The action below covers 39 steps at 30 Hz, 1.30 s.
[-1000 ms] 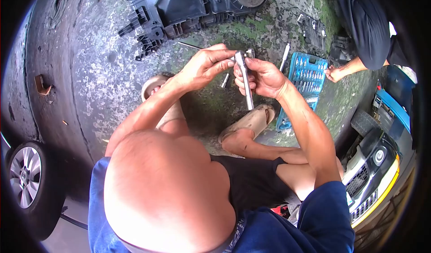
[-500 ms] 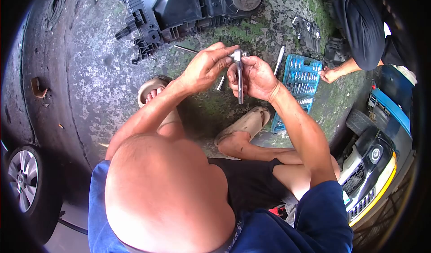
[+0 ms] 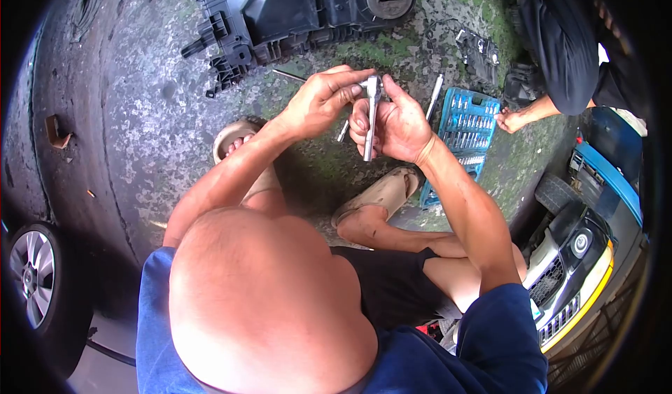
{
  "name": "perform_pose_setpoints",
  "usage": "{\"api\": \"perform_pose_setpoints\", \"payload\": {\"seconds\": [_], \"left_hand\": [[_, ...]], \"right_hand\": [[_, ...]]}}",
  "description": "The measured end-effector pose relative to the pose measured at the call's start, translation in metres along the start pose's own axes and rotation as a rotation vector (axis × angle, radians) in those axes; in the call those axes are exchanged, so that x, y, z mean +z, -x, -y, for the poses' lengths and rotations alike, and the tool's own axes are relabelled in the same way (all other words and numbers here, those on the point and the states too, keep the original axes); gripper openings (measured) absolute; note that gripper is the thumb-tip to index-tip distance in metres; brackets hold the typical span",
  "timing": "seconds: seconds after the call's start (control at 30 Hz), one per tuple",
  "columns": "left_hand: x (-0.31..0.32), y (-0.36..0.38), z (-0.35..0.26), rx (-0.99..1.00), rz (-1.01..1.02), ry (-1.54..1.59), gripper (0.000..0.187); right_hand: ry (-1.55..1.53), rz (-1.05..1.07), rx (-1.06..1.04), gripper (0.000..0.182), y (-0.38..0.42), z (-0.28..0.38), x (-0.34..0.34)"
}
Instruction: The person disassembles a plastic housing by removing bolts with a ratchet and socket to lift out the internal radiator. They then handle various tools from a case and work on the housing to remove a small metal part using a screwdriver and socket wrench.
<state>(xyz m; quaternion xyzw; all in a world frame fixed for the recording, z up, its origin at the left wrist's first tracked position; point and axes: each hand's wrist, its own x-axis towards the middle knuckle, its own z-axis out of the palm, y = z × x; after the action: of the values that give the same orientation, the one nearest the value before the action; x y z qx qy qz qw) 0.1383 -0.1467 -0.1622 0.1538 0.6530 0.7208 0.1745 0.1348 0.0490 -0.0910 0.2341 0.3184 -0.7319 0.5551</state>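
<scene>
A metal ratchet wrench [image 3: 371, 117] is between my two hands, its head up and its handle pointing down toward me. My left hand [image 3: 318, 101] is closed with its fingers at the wrench's head, index finger stretched along it. My right hand [image 3: 397, 122] curls its fingers around the handle, palm up, with the thumb raised off the head. A thin dark rod [image 3: 288, 75] shows beyond my left hand, partly hidden by it. A small metal socket piece [image 3: 343, 131] lies on the floor just below the hands.
A blue socket case [image 3: 467, 124] lies open on the right, a long metal bar [image 3: 435, 94] beside it. Another person's hand [image 3: 511, 120] is at the case's edge. A large black plastic housing [image 3: 287, 12] lies ahead. A car wheel [image 3: 33, 275] stands at left, a bumper [image 3: 560, 275] at right.
My right thumb has lifted away from the wrench head, and the lower end of the handle has swung slightly left. My left hand stays at the head.
</scene>
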Motion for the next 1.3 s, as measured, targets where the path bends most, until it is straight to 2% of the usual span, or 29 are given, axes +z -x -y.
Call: {"api": "perform_pose_setpoints", "payload": {"seconds": [0.1, 0.2, 0.23, 0.33, 0.43, 0.53, 0.8, 1.03, 1.07, 1.1, 1.23, 1.3], "left_hand": [[0.003, 0.000, 0.002, 0.006, -0.034, 0.060, 0.037], [0.001, 0.000, -0.001, -0.025, -0.036, 0.016, 0.037], [0.000, 0.000, -0.003, -0.026, -0.040, 0.002, 0.037], [-0.001, -0.001, -0.006, -0.013, -0.056, -0.037, 0.036], [-0.002, -0.005, -0.006, -0.017, -0.093, 0.026, 0.036], [-0.007, -0.010, -0.005, 0.064, -0.097, -0.045, 0.037], [-0.007, -0.022, -0.020, 0.122, -0.095, -0.054, 0.037], [-0.002, -0.039, -0.053, 0.163, -0.059, -0.129, 0.042], [-0.001, -0.042, -0.059, 0.157, -0.053, -0.145, 0.043], [0.000, -0.046, -0.060, 0.233, -0.062, -0.150, 0.049], [0.006, -0.049, -0.078, 0.184, -0.058, -0.039, 0.058], [0.012, -0.053, -0.084, 0.262, -0.077, -0.071, 0.057]], "right_hand": [[0.002, -0.130, -0.001, 0.076, -0.001, 0.000, 0.004], [-0.025, -0.052, -0.035, 0.073, -0.004, 0.002, -0.002], [-0.030, -0.134, -0.037, 0.073, -0.003, 0.002, 0.005], [-0.031, 0.030, -0.052, 0.069, -0.005, 0.004, -0.003], [0.075, -0.153, -0.081, 0.065, -0.004, 0.007, 0.008], [0.149, -0.293, -0.082, 0.061, -0.003, 0.016, 0.021], [0.083, -0.167, -0.130, 0.054, 0.014, 0.034, 0.021], [0.127, -0.334, -0.229, 0.054, 0.028, 0.043, 0.034], [0.108, -0.326, -0.232, 0.055, 0.032, 0.044, 0.035], [0.088, -0.320, -0.236, 0.055, 0.036, 0.045, 0.035], [0.042, -0.308, -0.237, 0.057, 0.056, 0.048, 0.043], [0.014, -0.288, -0.238, 0.057, 0.065, 0.049, 0.046]]}}
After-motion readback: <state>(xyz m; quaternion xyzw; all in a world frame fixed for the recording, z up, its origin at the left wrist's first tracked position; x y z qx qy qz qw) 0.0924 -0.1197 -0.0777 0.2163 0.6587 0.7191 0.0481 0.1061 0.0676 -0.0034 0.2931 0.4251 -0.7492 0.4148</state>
